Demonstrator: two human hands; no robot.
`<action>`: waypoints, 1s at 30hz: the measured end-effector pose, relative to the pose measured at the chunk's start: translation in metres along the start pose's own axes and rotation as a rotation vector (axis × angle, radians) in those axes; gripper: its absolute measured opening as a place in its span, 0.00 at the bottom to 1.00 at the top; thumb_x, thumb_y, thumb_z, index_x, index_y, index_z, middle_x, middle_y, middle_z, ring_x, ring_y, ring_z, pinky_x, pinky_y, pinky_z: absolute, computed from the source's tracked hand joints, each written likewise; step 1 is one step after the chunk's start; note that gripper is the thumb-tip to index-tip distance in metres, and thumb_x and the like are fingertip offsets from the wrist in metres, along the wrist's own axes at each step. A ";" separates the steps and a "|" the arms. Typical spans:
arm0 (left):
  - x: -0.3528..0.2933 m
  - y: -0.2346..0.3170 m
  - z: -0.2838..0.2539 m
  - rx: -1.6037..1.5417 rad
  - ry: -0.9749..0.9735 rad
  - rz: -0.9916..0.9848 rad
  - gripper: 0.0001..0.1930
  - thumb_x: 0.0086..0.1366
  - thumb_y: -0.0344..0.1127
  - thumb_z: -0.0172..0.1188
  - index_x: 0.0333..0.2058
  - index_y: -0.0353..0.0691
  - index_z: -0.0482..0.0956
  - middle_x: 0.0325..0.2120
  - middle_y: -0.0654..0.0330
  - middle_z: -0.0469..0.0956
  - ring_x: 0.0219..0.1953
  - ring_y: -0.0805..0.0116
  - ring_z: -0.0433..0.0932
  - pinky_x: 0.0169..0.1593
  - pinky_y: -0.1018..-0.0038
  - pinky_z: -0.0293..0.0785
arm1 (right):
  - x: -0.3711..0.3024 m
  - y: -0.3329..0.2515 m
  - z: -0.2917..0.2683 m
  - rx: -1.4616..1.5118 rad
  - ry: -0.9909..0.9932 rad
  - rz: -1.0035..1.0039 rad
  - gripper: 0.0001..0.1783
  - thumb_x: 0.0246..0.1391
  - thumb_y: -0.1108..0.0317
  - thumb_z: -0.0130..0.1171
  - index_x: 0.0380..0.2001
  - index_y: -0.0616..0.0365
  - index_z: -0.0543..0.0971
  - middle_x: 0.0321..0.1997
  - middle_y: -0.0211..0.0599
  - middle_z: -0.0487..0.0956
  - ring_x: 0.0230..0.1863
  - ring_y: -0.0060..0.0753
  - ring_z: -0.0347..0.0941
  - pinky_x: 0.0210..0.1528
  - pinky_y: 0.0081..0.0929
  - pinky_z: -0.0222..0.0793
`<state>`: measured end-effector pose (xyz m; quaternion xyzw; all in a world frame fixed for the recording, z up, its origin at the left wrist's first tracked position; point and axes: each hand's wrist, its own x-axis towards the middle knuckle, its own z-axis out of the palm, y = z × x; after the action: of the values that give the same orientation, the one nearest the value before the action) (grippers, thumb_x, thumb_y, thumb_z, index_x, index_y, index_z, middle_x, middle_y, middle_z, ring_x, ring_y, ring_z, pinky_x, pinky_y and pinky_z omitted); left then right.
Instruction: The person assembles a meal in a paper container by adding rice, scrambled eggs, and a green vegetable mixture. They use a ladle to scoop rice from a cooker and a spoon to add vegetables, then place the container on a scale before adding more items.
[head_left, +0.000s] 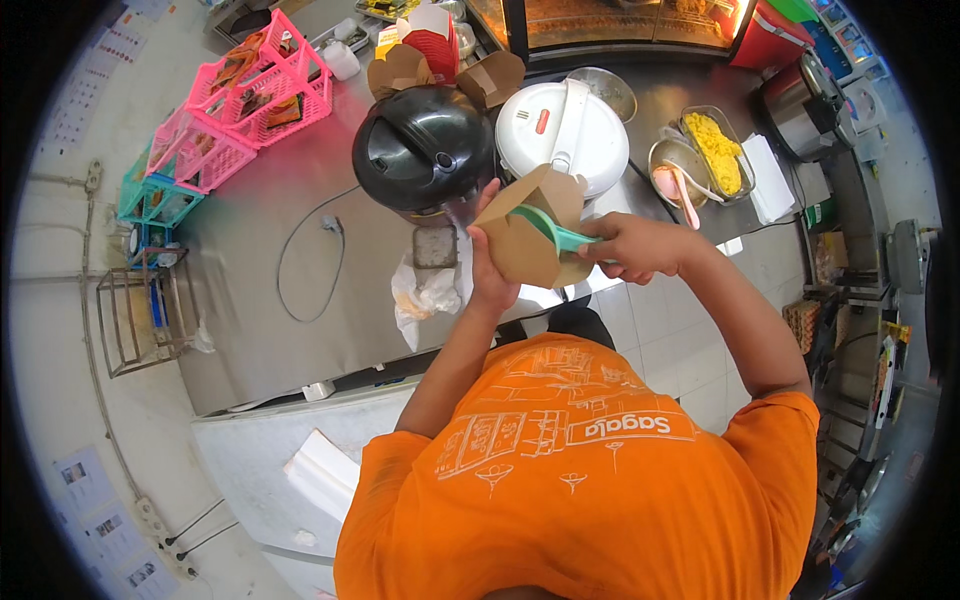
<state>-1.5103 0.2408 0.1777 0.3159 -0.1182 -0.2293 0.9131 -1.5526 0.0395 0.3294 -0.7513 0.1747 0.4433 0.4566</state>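
Note:
In my left hand [491, 268] is a brown paper food box [512, 245], its flaps standing up, held over the counter's near edge. The fingers wrap its left side. My right hand [637, 247] grips the handle of a mint-green rice paddle [568, 238], whose broad end dips into the box. What lies inside the box is hidden from this angle. Just beyond are a black rice cooker [415, 150] on the left and a white rice cooker [545, 135] on the right, both with lids down.
Pink baskets [225, 130] line the counter's left end. A loose cable [290, 245] and a crumpled white plastic bag [430, 300] lie on the steel counter [240, 330]. To the right are a glass dish of yellow food [715, 150] and a metal bowl with a pink ladle [683, 185].

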 end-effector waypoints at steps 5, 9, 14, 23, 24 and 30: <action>-0.004 -0.001 0.000 -0.180 0.066 -0.052 0.43 0.71 0.72 0.41 0.72 0.46 0.54 0.67 0.58 0.64 0.68 0.61 0.65 0.71 0.60 0.62 | -0.018 0.016 -0.015 0.363 -0.107 -0.017 0.18 0.67 0.62 0.53 0.55 0.59 0.77 0.24 0.30 0.71 0.21 0.21 0.66 0.21 0.25 0.65; -0.010 0.006 0.001 -0.322 0.122 -0.102 0.41 0.71 0.71 0.43 0.71 0.48 0.59 0.67 0.59 0.65 0.69 0.59 0.65 0.70 0.56 0.62 | -0.027 0.028 0.015 -0.337 0.615 -0.542 0.22 0.66 0.63 0.55 0.60 0.58 0.73 0.28 0.39 0.78 0.21 0.37 0.75 0.25 0.38 0.71; -0.009 0.003 -0.008 -0.484 0.097 -0.168 0.40 0.71 0.72 0.43 0.69 0.51 0.62 0.66 0.58 0.67 0.67 0.57 0.67 0.69 0.52 0.65 | -0.047 0.001 0.048 -0.653 0.975 -0.520 0.25 0.63 0.67 0.56 0.63 0.55 0.68 0.36 0.48 0.83 0.29 0.55 0.80 0.31 0.47 0.75; 0.001 0.012 0.019 -0.210 -0.016 -0.079 0.43 0.70 0.72 0.45 0.72 0.47 0.58 0.66 0.57 0.65 0.66 0.58 0.67 0.68 0.57 0.66 | -0.044 -0.006 0.068 -0.770 0.771 -0.256 0.23 0.59 0.70 0.56 0.57 0.64 0.69 0.32 0.54 0.82 0.30 0.56 0.81 0.32 0.48 0.76; 0.001 0.011 0.020 -0.171 -0.010 -0.073 0.43 0.70 0.72 0.45 0.72 0.46 0.57 0.66 0.57 0.65 0.66 0.59 0.68 0.68 0.59 0.67 | -0.039 -0.002 0.066 -0.743 0.726 -0.262 0.24 0.58 0.70 0.57 0.57 0.66 0.69 0.32 0.55 0.82 0.29 0.54 0.81 0.30 0.47 0.76; -0.001 0.001 0.013 0.000 -0.018 -0.073 0.45 0.70 0.72 0.44 0.73 0.44 0.54 0.63 0.59 0.69 0.62 0.64 0.71 0.65 0.63 0.69 | 0.001 0.049 0.040 -0.324 0.463 -0.475 0.17 0.63 0.65 0.56 0.52 0.62 0.75 0.30 0.56 0.79 0.21 0.46 0.76 0.21 0.42 0.69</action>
<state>-1.5153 0.2350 0.1884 0.3178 -0.1148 -0.2653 0.9030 -1.6052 0.0474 0.2946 -0.9139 0.0217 0.1653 0.3701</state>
